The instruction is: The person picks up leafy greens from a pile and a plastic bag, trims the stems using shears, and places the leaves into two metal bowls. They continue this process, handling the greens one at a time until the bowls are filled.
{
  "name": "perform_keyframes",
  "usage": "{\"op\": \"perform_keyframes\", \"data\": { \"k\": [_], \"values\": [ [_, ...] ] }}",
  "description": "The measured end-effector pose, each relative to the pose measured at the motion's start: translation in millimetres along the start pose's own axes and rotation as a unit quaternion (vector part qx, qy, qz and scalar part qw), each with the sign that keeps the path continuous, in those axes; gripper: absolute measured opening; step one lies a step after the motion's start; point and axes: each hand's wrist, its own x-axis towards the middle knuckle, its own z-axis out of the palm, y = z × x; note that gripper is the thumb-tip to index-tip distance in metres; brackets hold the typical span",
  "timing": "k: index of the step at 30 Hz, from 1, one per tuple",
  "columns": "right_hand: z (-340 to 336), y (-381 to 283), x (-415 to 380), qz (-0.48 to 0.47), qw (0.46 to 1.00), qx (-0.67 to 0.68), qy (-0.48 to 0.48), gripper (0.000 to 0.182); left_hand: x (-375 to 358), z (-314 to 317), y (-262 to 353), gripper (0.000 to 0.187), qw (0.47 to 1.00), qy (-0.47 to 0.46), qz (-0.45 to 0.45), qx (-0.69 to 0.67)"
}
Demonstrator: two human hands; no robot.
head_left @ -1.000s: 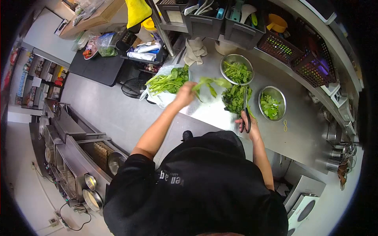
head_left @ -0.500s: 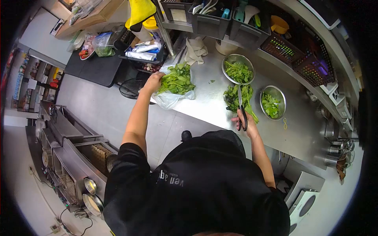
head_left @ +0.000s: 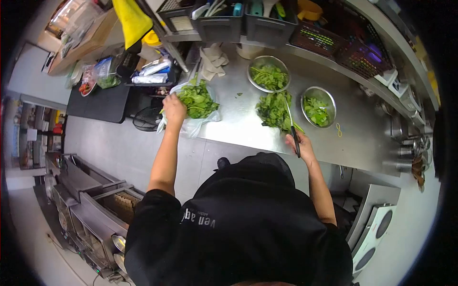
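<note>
My left hand (head_left: 174, 109) rests at the left edge of a heap of leafy greens (head_left: 199, 101) lying on a clear plastic bag (head_left: 194, 127); its fingers are curled at the stems, and what they pinch is too small to tell. My right hand (head_left: 304, 147) holds black-handled scissors (head_left: 294, 136), blades pointing away over a loose pile of greens (head_left: 272, 110) on the steel counter. Behind that pile, a steel bowl (head_left: 251, 82) contains cut greens. A second steel bowl (head_left: 333, 117), to the right, has leaves in it too.
A yellow rubber band (head_left: 339, 130) lies right of the bowls. Beige cloth (head_left: 213, 61) sits at the back of the counter. Utensil bins (head_left: 218, 29) line the shelf above. At the left are a black board (head_left: 98, 104) and a yellow cloth (head_left: 130, 21).
The view has turned and shifted, so the counter items appear farther left. The scissors' blades look closer together. My left hand is still at the bagged greens.
</note>
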Motion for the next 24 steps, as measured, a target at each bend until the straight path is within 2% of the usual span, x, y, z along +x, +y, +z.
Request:
{"op": "perform_keyframes", "data": {
  "k": [1,2,3,4,6,8,12,13,14,16,17,18,19,20,22,24],
  "values": [
    [-9.1,9.5,-0.6,0.004,1.000,0.002,0.007,0.058,-12.1,-17.4,19.4,0.038,0.989,0.134,0.032,-0.061],
    [-18.2,19.9,-0.8,-0.049,0.995,-0.055,0.061,0.059,-21.5,-21.0,36.6,0.038,0.988,0.131,0.039,-0.065],
    [-26.9,28.0,-2.5,-0.101,0.982,-0.113,0.113,0.060,-29.9,-22.0,53.6,0.036,0.975,0.152,0.101,-0.124],
    [-36.5,27.7,-8.4,-0.098,0.982,-0.114,0.118,0.060,-39.4,-20.3,71.6,0.035,0.955,0.171,0.161,-0.182],
    [-57.1,26.1,-21.0,-0.049,0.965,-0.223,0.127,0.066,-62.9,-11.5,115.1,0.034,0.902,0.136,0.291,-0.287],
    [-73.9,40.7,-28.0,-0.044,0.955,-0.264,0.125,0.069,-87.1,-10.3,161.4,0.035,0.860,0.036,0.389,-0.329],
    [-94.9,71.9,-35.7,-0.005,0.927,-0.357,0.119,0.076,-113.3,31.0,248.3,0.047,0.780,-0.113,0.535,-0.304],
    [-98.8,80.8,-35.6,-0.006,0.927,-0.358,0.117,0.076,-118.7,31.0,271.3,0.051,0.780,-0.120,0.559,-0.255],
    [-101.2,88.9,-33.9,-0.013,0.926,-0.356,0.126,0.076,-123.5,30.9,292.9,0.055,0.780,-0.126,0.579,-0.202],
    [-101.8,96.1,-27.9,-0.030,0.926,-0.354,0.126,0.076,-129.3,51.4,325.8,0.058,0.767,-0.164,0.589,-0.192],
    [-101.5,98.1,-25.2,-0.019,0.929,-0.348,0.126,0.075,-131.5,57.5,336.6,0.058,0.773,-0.163,0.584,-0.187],
    [-101.1,95.3,-21.4,-0.008,0.932,-0.341,0.127,0.075,-132.3,57.9,346.5,0.059,0.779,-0.144,0.597,-0.126],
    [-100.7,93.1,-17.2,-0.013,0.932,-0.339,0.124,0.075,-131.9,58.8,350.9,0.059,0.780,-0.126,0.609,-0.065],
    [-99.5,91.9,-14.8,0.000,0.932,-0.344,0.115,0.075,-130.7,60.3,350.8,0.059,0.782,-0.126,0.608,-0.061],
    [-96.1,89.8,-11.1,0.013,0.932,-0.345,0.106,0.076,-127.2,48.9,348.1,0.057,0.795,-0.240,0.554,0.058],
    [-95.4,92.0,-6.9,0.008,0.934,-0.342,0.100,0.077,-126.5,72.1,332.2,0.055,0.805,-0.234,0.545,0.031]
  ]
}}
